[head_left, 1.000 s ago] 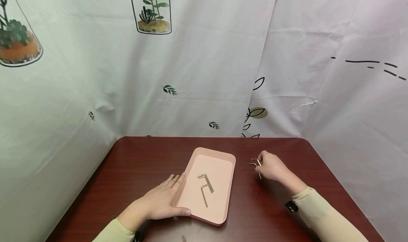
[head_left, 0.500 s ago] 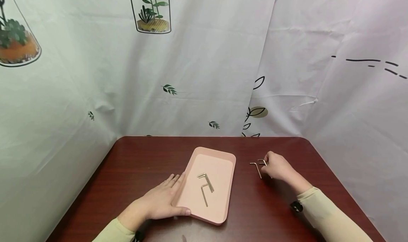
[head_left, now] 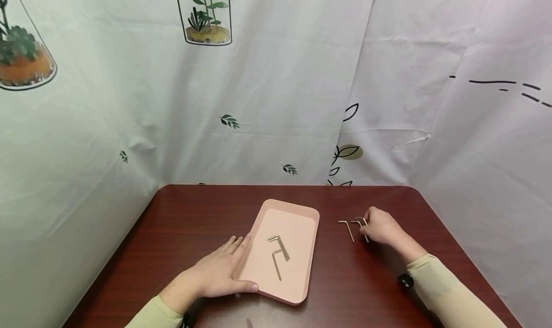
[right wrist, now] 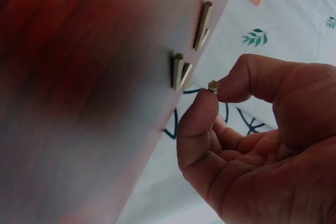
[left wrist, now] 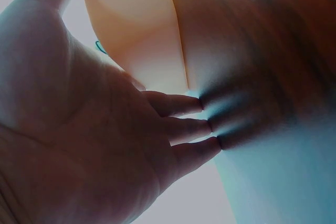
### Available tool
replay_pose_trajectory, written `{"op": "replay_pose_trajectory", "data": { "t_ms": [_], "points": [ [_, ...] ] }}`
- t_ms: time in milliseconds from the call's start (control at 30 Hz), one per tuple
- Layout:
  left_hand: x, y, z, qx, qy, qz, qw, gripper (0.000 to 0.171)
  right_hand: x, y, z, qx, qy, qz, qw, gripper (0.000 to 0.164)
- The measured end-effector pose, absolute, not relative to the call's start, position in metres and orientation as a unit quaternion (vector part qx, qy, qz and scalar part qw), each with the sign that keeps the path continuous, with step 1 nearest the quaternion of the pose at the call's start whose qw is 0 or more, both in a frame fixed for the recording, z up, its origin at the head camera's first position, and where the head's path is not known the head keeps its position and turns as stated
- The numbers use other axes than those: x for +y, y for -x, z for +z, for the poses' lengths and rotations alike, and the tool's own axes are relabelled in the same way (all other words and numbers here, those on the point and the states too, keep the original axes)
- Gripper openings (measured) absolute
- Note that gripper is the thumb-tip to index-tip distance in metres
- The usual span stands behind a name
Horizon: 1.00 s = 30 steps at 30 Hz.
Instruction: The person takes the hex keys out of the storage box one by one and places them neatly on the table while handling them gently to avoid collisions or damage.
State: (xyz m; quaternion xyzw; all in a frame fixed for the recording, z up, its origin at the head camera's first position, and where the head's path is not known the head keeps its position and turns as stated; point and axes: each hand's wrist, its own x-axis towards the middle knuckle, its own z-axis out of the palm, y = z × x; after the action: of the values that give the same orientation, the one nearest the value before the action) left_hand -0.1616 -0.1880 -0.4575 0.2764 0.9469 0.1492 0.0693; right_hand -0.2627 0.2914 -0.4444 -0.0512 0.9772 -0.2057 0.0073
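Note:
My left hand (head_left: 215,273) lies with straight fingers along the left side of a pink tray (head_left: 297,285), its thumb on the near rim. The left wrist view shows the tray's wall (left wrist: 142,35) beside the palm. Several brass-coloured hex keys (head_left: 277,265) lie in the tray, partly overlapping. To the tray's right, my right hand (head_left: 381,227) pinches one hex key (right wrist: 213,86) between thumb and forefinger, end-on in the right wrist view. Just left of that hand, two hex keys rest on the table: a left one (head_left: 350,233) and a nearer one (head_left: 356,222) partly hidden by fingers.
The dark red wooden table (head_left: 207,213) has rounded far corners. White cloth (head_left: 267,102) with printed plants hangs behind it and along both sides. A black wrist device (head_left: 405,281) sits under the right sleeve.
My right hand has moved to the right with the pinched hex key, away from the leftmost key, and a second key on the table has come into view. The left hand and tray stay still.

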Motion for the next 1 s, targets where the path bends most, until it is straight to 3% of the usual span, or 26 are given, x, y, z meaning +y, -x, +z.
{"op": "replay_pose_trajectory", "data": {
  "t_ms": [833, 1000],
  "points": [
    [-0.187, 0.161, -0.456, 0.947, -0.276, 0.149, 0.072, 0.128, 0.314, 0.271, -0.451, 0.98, 0.055, -0.191, 0.019, 0.02],
    [-0.188, 0.161, -0.457, 0.947, -0.277, 0.15, 0.071, 0.128, 0.314, 0.271, -0.453, 0.979, 0.061, -0.194, 0.023, 0.032]
  ]
}}
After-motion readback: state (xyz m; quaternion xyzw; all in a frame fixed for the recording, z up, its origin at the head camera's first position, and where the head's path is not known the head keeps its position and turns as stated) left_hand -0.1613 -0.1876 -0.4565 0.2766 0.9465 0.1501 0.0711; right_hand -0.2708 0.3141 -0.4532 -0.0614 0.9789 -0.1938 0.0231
